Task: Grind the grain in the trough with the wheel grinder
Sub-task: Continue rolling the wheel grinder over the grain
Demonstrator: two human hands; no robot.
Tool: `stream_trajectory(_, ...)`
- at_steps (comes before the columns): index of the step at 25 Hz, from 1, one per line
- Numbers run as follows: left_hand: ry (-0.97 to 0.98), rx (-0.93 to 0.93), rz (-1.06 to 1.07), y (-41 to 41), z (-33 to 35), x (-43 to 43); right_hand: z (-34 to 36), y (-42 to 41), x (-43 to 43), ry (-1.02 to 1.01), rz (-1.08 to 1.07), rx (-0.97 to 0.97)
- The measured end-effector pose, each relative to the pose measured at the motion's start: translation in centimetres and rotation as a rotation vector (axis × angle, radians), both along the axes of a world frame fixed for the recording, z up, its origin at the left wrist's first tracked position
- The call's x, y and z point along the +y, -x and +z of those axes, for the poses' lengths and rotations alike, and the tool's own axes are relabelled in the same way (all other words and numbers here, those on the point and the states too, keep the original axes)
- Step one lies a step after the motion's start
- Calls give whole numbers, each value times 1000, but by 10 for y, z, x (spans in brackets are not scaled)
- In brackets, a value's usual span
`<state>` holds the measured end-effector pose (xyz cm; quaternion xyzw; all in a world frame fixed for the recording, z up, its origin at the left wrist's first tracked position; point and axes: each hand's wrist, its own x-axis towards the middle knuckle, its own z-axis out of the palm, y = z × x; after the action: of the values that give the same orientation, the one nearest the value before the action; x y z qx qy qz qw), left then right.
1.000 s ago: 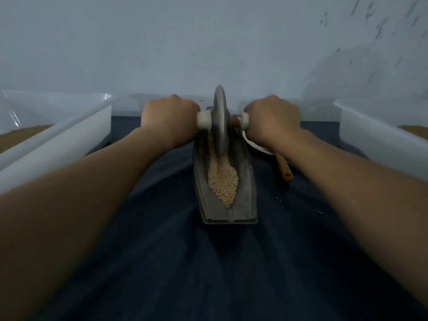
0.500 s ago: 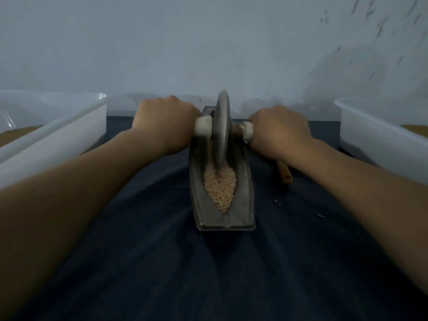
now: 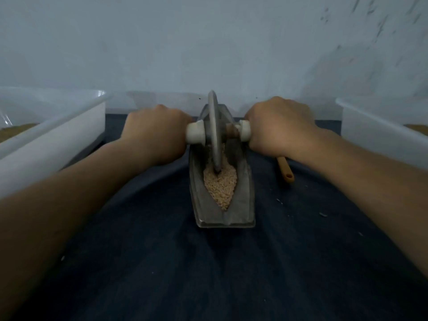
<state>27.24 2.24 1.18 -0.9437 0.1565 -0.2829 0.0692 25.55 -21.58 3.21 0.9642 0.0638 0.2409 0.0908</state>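
Flanked by the left bin [image 3: 58,135] and right bin [image 3: 375,133], the left hand [image 3: 155,133] and right hand [image 3: 281,129] clench the wheel grinder [image 3: 214,135] in the trough [image 3: 243,205], an orange handle [image 3: 286,171] just beside.

Grey boat-shaped trough [image 3: 243,205], centre, long axis running near to far. Pale tan grain [image 3: 221,188] heaped in its near half, tapering to a near point. Grey wheel grinder [image 3: 214,135] upright on edge, rim sunk in the grain, white axle handles left and right

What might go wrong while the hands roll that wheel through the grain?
The pale grain is heaped at the near tip of the grey boat-shaped metal trough, so the grey metal wheel grinder may push some onto the dark blue cloth. The right hand hovers over an orange-brown utensil handle and may knock it.
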Motion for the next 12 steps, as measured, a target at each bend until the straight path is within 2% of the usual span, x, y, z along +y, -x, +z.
stream_trajectory(5,-5,-30,96,-39,20,-28,6,-42,10,-98,-104,59)
stream_trajectory(8,31,126,15,-17,13,-12,6,-11,5,-8,-6,44)
stream_trajectory(12,-44,415,-125,5,23,5,6,22,-3,1,-15,268)
